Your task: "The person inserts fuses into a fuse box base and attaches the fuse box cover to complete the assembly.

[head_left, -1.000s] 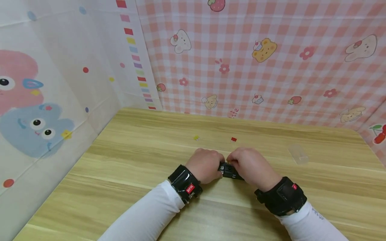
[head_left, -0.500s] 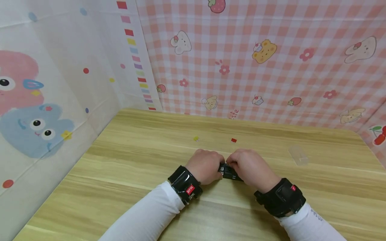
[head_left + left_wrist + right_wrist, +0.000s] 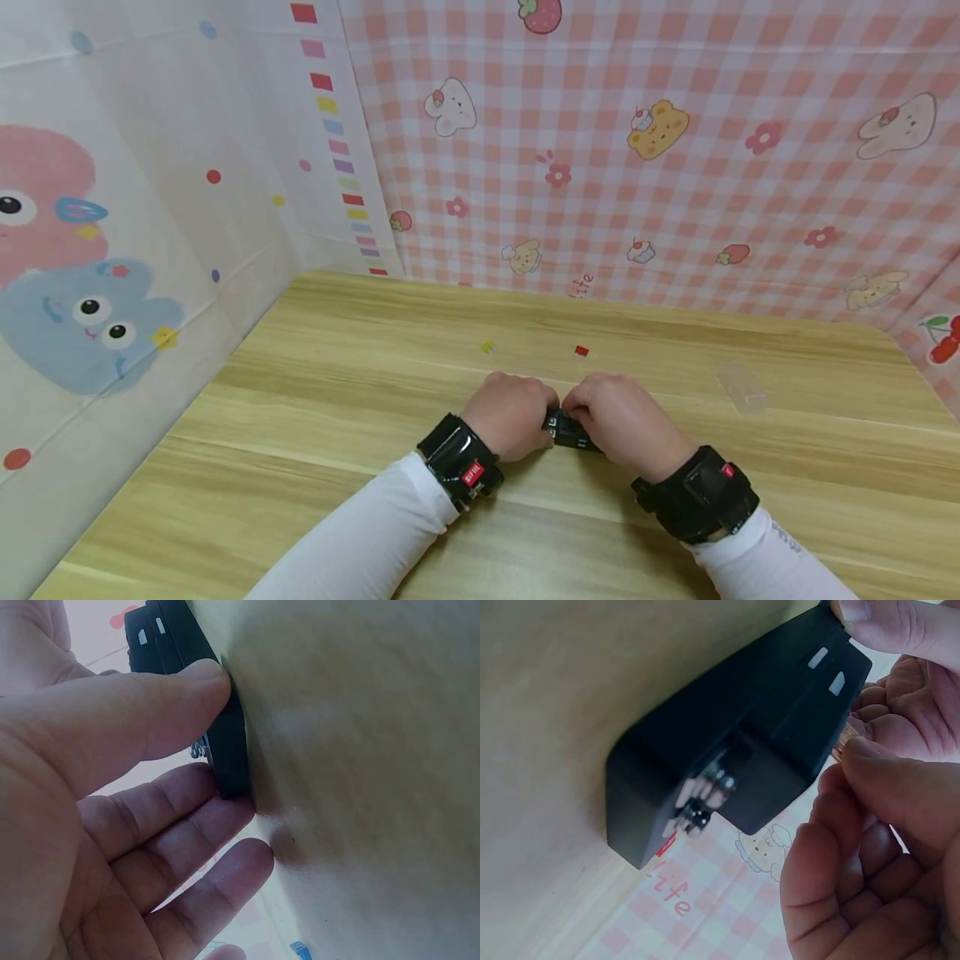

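From the near edge, 2 white sleeves (image 3: 352, 529) and 2 black wrist straps (image 3: 459, 460) angle inward, the left forearm from the near left and the right from the near right. Beyond them, the hands meet at 1 black block (image 3: 564, 428), which appears to lie on the wooden table (image 3: 322, 417) a little right of the middle. The left hand (image 3: 510, 417) clamps the block's left end, thumb on the near side and fingers on the far side. The right hand (image 3: 626, 421) arches over the block's right part, thumb and finger pinching a small orange piece (image 3: 843, 742) at its far upper edge. The step in hand looks like fitting this piece into the block, though whether it is going in or coming out I cannot tell; the slot is hidden. Either way, the next move likely calls for a firm left hold and a straight, controlled push or pull from the right fingertips. Farther off, a clear plastic piece (image 3: 742, 389) lies to the right, with a red piece (image 3: 581, 351) and a yellow piece (image 3: 488, 347) beyond the hands, all 3 untouched.
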The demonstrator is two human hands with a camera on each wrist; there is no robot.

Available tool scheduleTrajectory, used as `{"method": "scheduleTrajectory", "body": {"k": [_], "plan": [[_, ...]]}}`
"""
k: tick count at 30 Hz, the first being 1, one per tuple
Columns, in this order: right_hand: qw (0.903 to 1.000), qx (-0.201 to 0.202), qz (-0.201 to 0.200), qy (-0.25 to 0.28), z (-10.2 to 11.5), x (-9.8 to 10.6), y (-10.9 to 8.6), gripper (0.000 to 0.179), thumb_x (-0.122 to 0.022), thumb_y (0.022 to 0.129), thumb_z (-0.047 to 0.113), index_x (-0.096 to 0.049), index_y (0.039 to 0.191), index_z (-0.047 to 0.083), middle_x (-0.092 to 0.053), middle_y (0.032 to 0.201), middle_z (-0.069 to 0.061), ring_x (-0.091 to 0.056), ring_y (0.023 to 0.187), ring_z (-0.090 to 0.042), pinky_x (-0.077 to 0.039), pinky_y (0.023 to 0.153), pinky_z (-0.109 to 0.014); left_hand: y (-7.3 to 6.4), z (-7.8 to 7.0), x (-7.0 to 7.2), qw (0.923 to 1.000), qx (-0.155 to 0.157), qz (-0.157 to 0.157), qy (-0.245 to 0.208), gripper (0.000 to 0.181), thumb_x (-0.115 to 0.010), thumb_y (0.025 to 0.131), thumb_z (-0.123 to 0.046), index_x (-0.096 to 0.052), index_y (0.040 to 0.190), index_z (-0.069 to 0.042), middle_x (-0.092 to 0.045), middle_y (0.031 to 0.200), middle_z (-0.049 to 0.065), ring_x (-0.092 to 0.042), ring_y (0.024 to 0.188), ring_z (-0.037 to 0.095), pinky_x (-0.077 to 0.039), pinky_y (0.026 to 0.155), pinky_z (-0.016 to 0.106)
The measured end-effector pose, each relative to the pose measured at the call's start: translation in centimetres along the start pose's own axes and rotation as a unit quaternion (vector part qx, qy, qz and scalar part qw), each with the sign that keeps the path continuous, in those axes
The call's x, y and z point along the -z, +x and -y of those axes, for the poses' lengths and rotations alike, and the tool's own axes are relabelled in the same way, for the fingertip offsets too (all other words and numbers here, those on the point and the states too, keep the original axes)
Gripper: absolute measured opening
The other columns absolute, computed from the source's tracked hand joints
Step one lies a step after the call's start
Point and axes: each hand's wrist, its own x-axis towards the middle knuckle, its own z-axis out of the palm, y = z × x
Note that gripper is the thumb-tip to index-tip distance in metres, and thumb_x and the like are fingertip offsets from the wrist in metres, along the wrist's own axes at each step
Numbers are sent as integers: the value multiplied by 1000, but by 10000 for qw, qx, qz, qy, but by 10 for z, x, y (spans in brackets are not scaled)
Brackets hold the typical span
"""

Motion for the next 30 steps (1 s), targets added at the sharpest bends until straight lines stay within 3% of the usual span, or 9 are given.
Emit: {"method": "scheduleTrajectory", "body": {"k": [30], "plan": [[9998, 19, 203, 73, 1, 0, 0, 15, -79, 88, -3, -82, 91, 12, -72, 85, 3, -62, 77, -5, -57, 71, -27, 1, -1, 0, 10000, -31, -34, -34, 23, -87, 85, -38, -77, 97, -22, -67, 78, -14, -57, 70, 8, -48, 88, 37]]}}
